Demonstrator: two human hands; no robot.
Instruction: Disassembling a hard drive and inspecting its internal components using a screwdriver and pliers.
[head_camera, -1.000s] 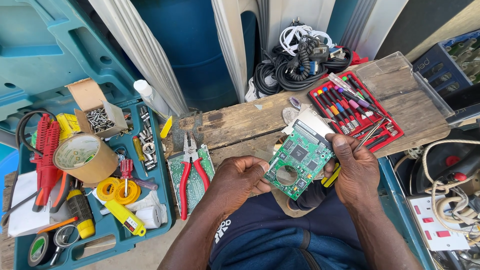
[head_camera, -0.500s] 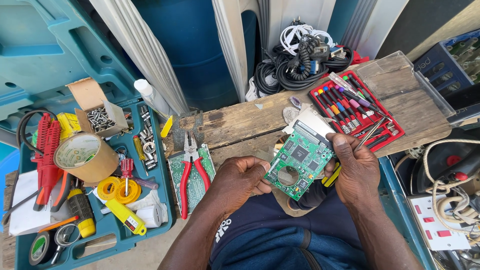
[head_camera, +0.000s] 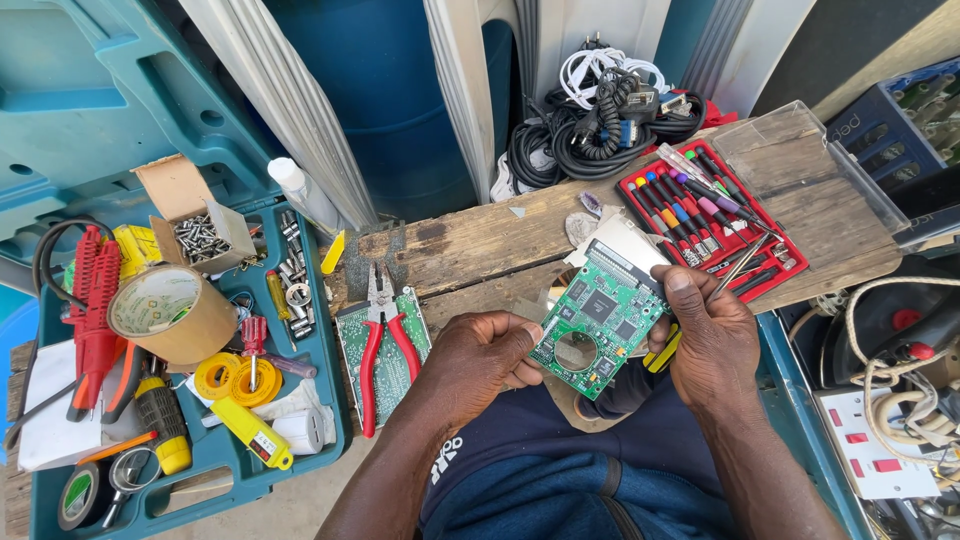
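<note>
Left hand (head_camera: 478, 358) fingers pinch circuit board (head_camera: 598, 317) lower edge; right hand (head_camera: 708, 335) fingers grip its right side plus yellow-handled tool (head_camera: 662, 351). Board held tilted above lap, just before wooden table (head_camera: 480, 245). Red pliers (head_camera: 383, 340) left, screwdriver set (head_camera: 700, 215) behind.

From my feed, the right hand (head_camera: 712, 335) covered most of a yellow-handled tool (head_camera: 662, 352), so I couldn't tell its kind. The green circuit board (head_camera: 598, 318) hid the metal drive casing (head_camera: 622, 240) beneath. The power strip (head_camera: 868, 440) ran off the frame's right edge.
</note>
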